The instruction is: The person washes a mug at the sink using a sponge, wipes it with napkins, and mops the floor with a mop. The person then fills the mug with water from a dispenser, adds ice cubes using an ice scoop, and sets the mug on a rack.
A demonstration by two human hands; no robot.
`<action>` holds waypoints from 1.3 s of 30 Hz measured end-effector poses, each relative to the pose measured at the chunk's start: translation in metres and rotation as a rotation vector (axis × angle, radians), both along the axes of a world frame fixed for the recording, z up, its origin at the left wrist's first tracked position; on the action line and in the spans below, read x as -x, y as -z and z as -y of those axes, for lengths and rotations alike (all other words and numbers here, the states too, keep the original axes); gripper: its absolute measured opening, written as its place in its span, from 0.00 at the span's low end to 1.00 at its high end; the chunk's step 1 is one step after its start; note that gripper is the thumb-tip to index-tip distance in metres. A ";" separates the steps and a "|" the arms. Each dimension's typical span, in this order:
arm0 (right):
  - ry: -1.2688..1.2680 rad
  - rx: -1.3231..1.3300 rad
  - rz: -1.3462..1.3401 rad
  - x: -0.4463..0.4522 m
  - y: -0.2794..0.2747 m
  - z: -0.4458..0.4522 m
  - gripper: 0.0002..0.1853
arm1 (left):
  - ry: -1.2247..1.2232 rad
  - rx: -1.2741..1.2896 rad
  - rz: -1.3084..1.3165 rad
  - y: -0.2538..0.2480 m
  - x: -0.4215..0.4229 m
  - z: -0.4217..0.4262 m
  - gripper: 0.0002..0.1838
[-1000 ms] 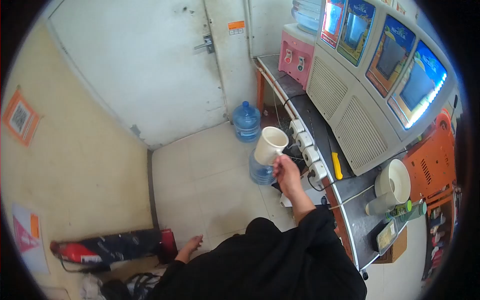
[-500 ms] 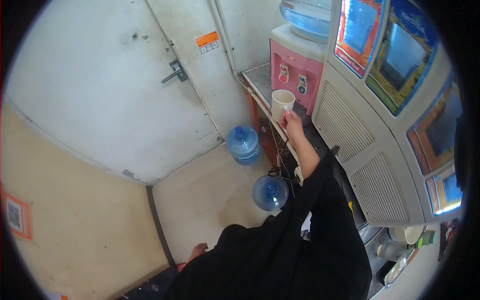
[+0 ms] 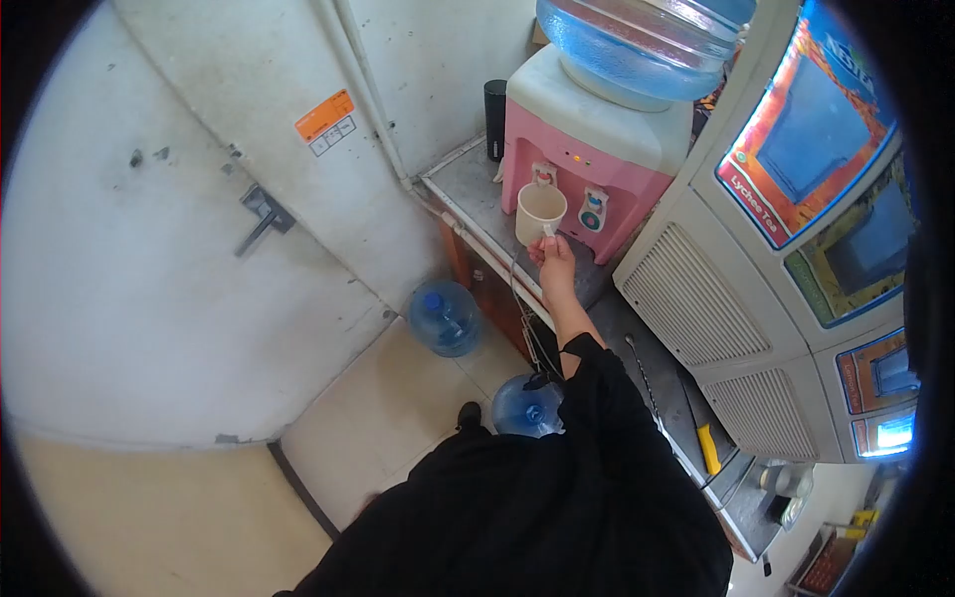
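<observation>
A cream mug (image 3: pixel 540 213) hangs upright from my right hand (image 3: pixel 553 261), whose fingers are closed round its handle. It is just in front of the pink and white water dispenser (image 3: pixel 597 139), near the red tap (image 3: pixel 543 173) and to the left of the blue-green tap (image 3: pixel 593 209). The mug's inside looks empty as far as it shows. A large water bottle (image 3: pixel 647 50) sits upside down on the dispenser. Of my left hand only a small blurred patch, if anything, shows beside the black clothing at the lower left; its fingers are hidden.
Two blue water bottles, one by the door (image 3: pixel 446 318) and one nearer me (image 3: pixel 528 406), stand on the floor. A drinks machine (image 3: pixel 686 298) fills the right of the counter, with a yellow-handled knife (image 3: pixel 708 450) before it. A black cylinder (image 3: pixel 495 119) is behind the dispenser.
My right hand has carried the mug forward and up, from above the floor bottles to the dispenser's taps. The view has turned toward the dispenser, and my left hand has almost left it.
</observation>
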State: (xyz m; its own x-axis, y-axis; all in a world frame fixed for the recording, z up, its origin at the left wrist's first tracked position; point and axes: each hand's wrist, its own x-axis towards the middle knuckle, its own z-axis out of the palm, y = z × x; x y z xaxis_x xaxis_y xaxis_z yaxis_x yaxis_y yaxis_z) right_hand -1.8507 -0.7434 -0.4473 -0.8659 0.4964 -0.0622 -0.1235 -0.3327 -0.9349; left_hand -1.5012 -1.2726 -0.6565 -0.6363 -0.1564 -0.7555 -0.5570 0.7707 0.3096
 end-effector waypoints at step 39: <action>0.026 -0.096 -0.162 0.017 0.018 -0.025 0.07 | -0.591 -0.275 0.137 -0.083 -0.120 -0.037 0.19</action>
State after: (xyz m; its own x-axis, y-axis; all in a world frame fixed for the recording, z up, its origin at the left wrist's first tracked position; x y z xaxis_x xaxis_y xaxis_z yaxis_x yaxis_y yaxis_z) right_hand -1.8681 -0.7183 -0.4648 -0.8476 0.5155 0.1256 -0.2825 -0.2382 -0.9292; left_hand -1.3811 -1.2356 -0.5739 -0.3980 -0.2394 -0.8856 -0.9098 0.2269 0.3475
